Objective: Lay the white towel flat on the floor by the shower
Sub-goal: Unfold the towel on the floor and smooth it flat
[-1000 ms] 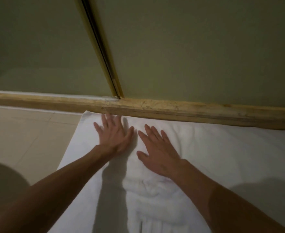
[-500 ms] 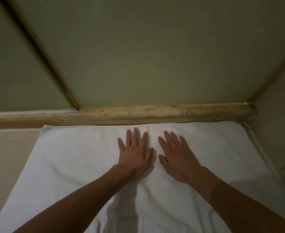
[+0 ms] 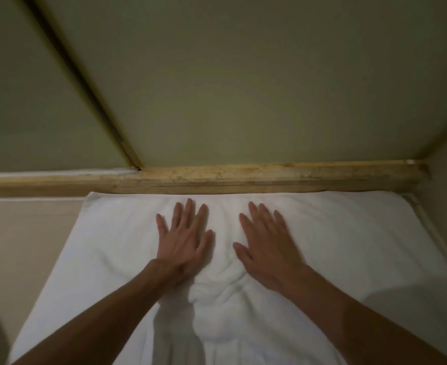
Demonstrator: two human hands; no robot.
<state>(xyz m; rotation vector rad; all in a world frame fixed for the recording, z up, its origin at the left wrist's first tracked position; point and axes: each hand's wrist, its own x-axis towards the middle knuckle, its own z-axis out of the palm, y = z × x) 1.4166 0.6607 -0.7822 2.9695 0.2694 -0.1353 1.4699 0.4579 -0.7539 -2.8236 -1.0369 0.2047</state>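
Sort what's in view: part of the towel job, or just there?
Job: white towel, bunched in the middle; left hand and right hand, flat on it; beige floor beneath.
Just there: wooden sill along the towel's far edge; greenish shower panels; dark frame strip.

Two bare forearms [image 3: 111,320] are shown, slim and smooth. The left hand [image 3: 184,241] and the right hand [image 3: 268,248] are bare as well, with long, slender fingers [image 3: 188,214]. Nail detail is lost to blur.
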